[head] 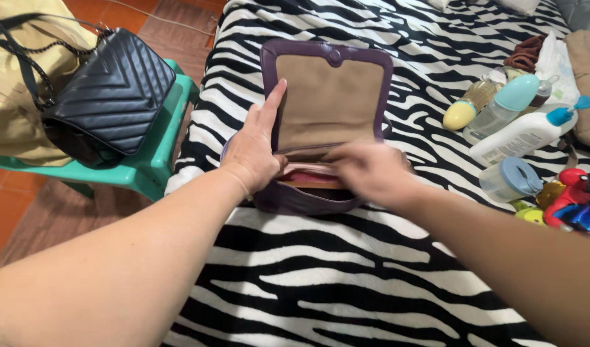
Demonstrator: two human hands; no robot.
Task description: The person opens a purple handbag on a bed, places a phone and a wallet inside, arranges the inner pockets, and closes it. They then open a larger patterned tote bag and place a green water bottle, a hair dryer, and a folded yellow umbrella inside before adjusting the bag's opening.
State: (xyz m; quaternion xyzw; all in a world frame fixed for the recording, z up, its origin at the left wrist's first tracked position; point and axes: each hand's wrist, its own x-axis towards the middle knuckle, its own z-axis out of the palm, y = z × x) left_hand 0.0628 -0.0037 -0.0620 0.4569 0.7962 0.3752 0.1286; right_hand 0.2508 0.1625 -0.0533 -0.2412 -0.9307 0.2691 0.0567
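Note:
A purple handbag (330,96) lies on a zebra-striped blanket (346,283), its flap folded back to show a tan lining. My left hand (256,144) rests on the bag's left edge, index finger stretched up along the flap, thumb at the opening. My right hand (369,170) is blurred and reaches into the mouth of the bag, where something pink or red shows. I cannot tell whether its fingers hold anything.
To the left, a black quilted bag (112,96) with a chain strap sits on a green plastic chair (157,160) beside yellow fabric (12,96). On the blanket's right lie baby bottles (500,109), a white lotion bottle (523,135), a lidded cup (510,180), folded cloths and a red-blue toy figure (574,199).

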